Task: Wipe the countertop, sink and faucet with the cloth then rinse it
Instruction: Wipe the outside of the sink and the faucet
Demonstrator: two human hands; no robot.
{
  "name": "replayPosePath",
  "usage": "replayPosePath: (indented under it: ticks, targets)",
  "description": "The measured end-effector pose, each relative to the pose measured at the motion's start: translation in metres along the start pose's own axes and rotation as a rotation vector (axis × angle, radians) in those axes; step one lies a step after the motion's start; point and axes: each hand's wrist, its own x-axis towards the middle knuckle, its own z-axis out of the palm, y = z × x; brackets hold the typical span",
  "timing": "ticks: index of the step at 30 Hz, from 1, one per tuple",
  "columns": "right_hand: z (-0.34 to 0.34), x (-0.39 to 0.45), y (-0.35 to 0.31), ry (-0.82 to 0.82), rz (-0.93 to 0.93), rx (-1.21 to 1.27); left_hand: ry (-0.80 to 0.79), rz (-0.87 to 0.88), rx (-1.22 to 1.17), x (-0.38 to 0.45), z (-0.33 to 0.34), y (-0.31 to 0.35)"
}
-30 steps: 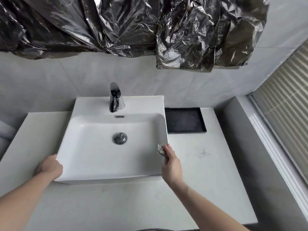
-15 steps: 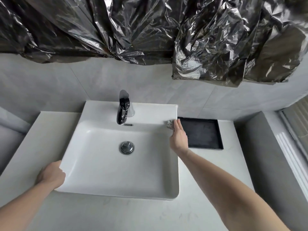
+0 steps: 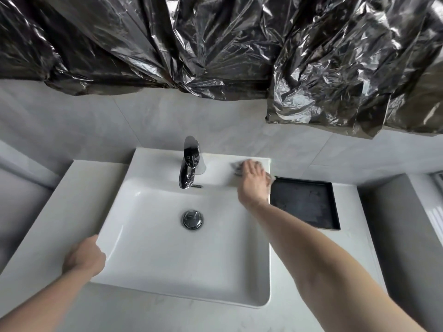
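Observation:
A white rectangular sink (image 3: 153, 279) stands on a pale countertop (image 3: 79, 188). A chrome faucet (image 3: 189, 164) rises at the middle of the sink's back ledge, and a chrome drain (image 3: 192, 219) sits in the basin. My right hand (image 3: 253, 183) presses a small grey-white cloth (image 3: 236, 167) flat on the back ledge's right end, right of the faucet; most of the cloth is hidden under my fingers. My left hand (image 3: 84, 257) grips the sink's front left corner rim.
A black shallow tray (image 3: 309, 202) lies on the countertop just right of the sink. Crumpled black plastic sheeting (image 3: 215, 44) hangs on the grey tiled wall above. A grey ledge and window blind (image 3: 431, 212) are at the far right.
My right hand has slid the cloth from the sink's right rim up to the back right corner, then leftward along the back ledge. My left hand stays on the front left corner.

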Motion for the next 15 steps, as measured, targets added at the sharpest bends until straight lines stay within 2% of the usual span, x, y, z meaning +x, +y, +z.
replayPosePath:
  ticks: [3, 6, 10, 15]
  targets:
    - [0.018, -0.012, -0.051, -0.086, -0.200, 0.046, 0.007, -0.002, 0.007, -0.001, 0.002, 0.001]
    - [0.033, -0.018, -0.084, -0.118, -0.267, 0.083, 0.008, 0.017, 0.015, -0.002, 0.002, 0.000]
    - [0.025, -0.012, -0.052, -0.098, -0.380, -0.049, -0.015, 0.029, 0.008, -0.001, 0.000, -0.002]
    - [-0.013, 0.002, 0.026, -0.049, -0.152, -0.059, -0.036, 0.059, -0.028, 0.003, 0.002, -0.008]
